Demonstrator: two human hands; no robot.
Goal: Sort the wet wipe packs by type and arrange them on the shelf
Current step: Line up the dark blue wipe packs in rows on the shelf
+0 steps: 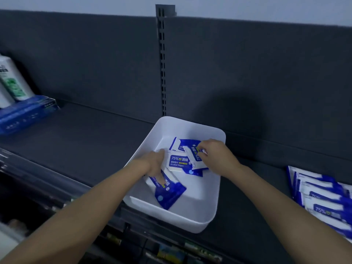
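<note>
In the white bin (171,216), the right hand (215,155) pinches an alcohol wipe pack (196,159) at one o'clock, probably to carry it to the matching row (323,197) on the shelf (85,134) at four o'clock. The left hand (152,162) touches another pack (169,195) at seven o'clock; I cannot tell whether it grips it.

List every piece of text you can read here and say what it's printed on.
"75% 酒精" and "Alcohol Wipes": flat pack in the white bin; its smaller print is unreadable.
"75%", sideways: tilted pack pinched by the right hand.
"75%": top pack of the stack at right.
Too blurred to read: bottles, blue box, shelf-edge labels.
</note>
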